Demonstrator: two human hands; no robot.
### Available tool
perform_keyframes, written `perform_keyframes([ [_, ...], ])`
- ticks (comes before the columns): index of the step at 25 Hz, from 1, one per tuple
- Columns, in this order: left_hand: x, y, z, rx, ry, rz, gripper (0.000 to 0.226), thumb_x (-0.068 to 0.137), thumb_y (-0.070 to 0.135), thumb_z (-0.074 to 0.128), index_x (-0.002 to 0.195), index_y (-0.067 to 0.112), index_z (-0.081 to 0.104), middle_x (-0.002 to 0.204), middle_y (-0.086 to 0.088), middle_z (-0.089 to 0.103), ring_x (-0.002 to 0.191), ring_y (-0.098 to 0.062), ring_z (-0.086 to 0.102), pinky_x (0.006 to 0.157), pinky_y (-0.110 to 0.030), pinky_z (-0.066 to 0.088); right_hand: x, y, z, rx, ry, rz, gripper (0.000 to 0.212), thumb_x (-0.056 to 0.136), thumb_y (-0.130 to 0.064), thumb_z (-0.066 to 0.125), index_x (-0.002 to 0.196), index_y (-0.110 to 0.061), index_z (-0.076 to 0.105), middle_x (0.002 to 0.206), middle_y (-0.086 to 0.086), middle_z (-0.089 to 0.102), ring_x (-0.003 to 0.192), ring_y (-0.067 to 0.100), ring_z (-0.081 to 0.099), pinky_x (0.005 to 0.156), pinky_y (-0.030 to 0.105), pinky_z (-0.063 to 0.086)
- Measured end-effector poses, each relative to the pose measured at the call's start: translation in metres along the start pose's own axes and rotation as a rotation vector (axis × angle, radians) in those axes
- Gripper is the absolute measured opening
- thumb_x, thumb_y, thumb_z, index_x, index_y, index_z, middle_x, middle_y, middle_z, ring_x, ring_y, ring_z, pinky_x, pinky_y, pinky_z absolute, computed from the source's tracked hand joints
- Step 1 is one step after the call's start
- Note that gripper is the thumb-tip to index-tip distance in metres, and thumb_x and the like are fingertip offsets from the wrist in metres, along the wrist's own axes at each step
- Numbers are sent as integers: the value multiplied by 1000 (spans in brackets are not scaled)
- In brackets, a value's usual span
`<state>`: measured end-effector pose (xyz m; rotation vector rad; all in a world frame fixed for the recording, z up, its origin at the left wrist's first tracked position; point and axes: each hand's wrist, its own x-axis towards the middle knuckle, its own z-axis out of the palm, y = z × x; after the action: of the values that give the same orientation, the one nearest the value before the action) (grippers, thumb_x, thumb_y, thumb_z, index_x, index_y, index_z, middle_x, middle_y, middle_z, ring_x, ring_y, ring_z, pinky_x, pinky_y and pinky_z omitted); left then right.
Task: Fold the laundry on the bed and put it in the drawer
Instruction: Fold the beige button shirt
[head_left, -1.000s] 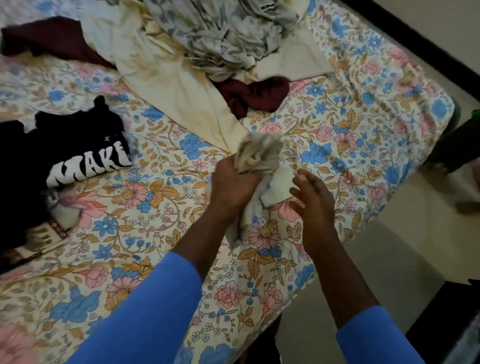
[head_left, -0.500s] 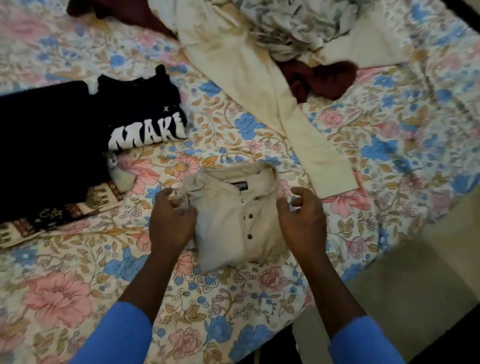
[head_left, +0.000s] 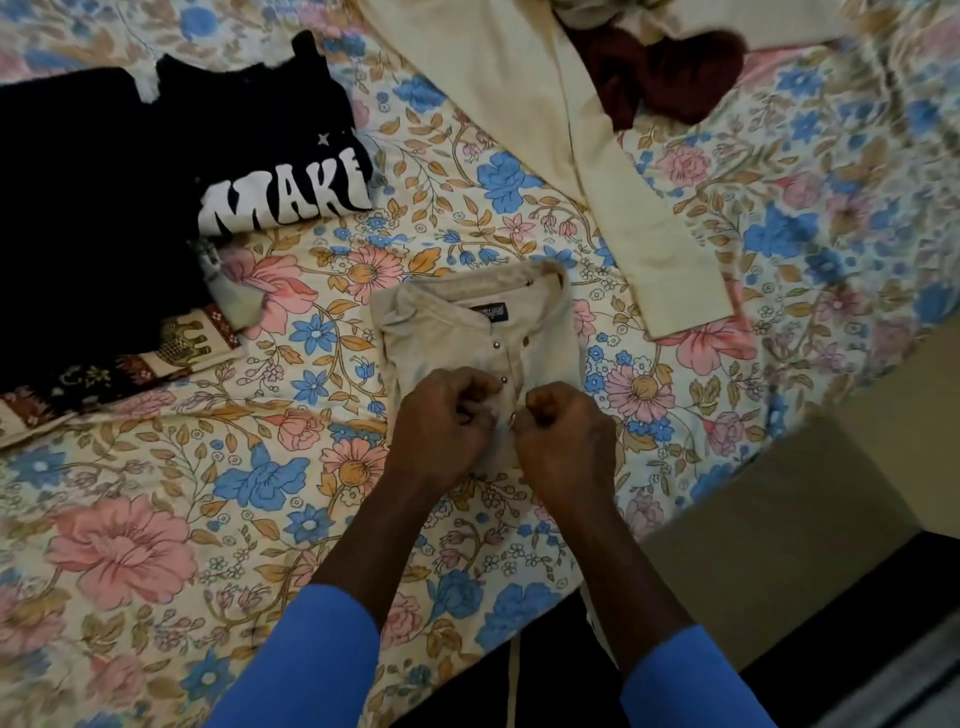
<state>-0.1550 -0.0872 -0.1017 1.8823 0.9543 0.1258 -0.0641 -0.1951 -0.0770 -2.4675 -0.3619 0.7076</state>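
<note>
A folded beige button shirt (head_left: 467, 332) lies collar-up on the floral bedsheet (head_left: 311, 467) near the bed's front edge. My left hand (head_left: 441, 421) and my right hand (head_left: 563, 431) sit close together on the shirt's lower half, fingers curled, pinching the fabric on either side of the button placket. The lower part of the shirt is hidden under my hands. The drawer is not in view.
A folded black top with white "MAKE" lettering (head_left: 270, 156) lies at the left on a patterned cloth with elephants (head_left: 171, 348). A cream garment's sleeve (head_left: 623, 208) stretches down from the top. A dark red cloth (head_left: 660, 73) lies beside it. The floor (head_left: 810, 493) is at right.
The shirt went from bunched in my left hand to lying folded flat on the bed. Both hands moved from its sides to the middle of its lower half.
</note>
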Motion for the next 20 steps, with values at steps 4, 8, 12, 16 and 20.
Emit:
perform_keyframes([
  [4,-10,1,7,50,3,46,32,85,12,79,115,23,76,99,8,65,85,2,61,76,-6,46,-7,12,-4,499,-27,268,11,87,-14,81,92,-22,76,82,-5,77,75,12,74,55,19,53],
  [8,-7,4,7,131,68,63,33,92,15,69,124,26,70,101,10,68,84,-1,60,72,-6,44,-6,7,-4,345,-37,206,9,92,-36,73,93,-27,75,84,-10,75,80,8,71,73,32,60],
  [12,11,15,8,149,150,-52,28,94,25,69,121,24,67,99,7,69,82,-5,59,64,-7,36,13,-11,-1,186,86,15,35,90,-56,71,104,-24,66,85,-10,68,80,6,66,71,27,53],
  [16,18,12,14,271,75,-12,29,95,27,70,124,28,71,106,-2,65,93,-15,59,78,-26,38,37,-13,5,-113,25,-24,19,90,-35,67,95,-18,72,88,-1,72,86,20,68,75,31,52],
  [20,15,5,18,278,26,7,19,98,29,67,115,32,75,103,5,59,92,-14,58,72,-29,41,42,-15,-8,69,-122,31,36,92,-52,66,80,-19,75,70,-6,71,70,11,67,69,31,55],
])
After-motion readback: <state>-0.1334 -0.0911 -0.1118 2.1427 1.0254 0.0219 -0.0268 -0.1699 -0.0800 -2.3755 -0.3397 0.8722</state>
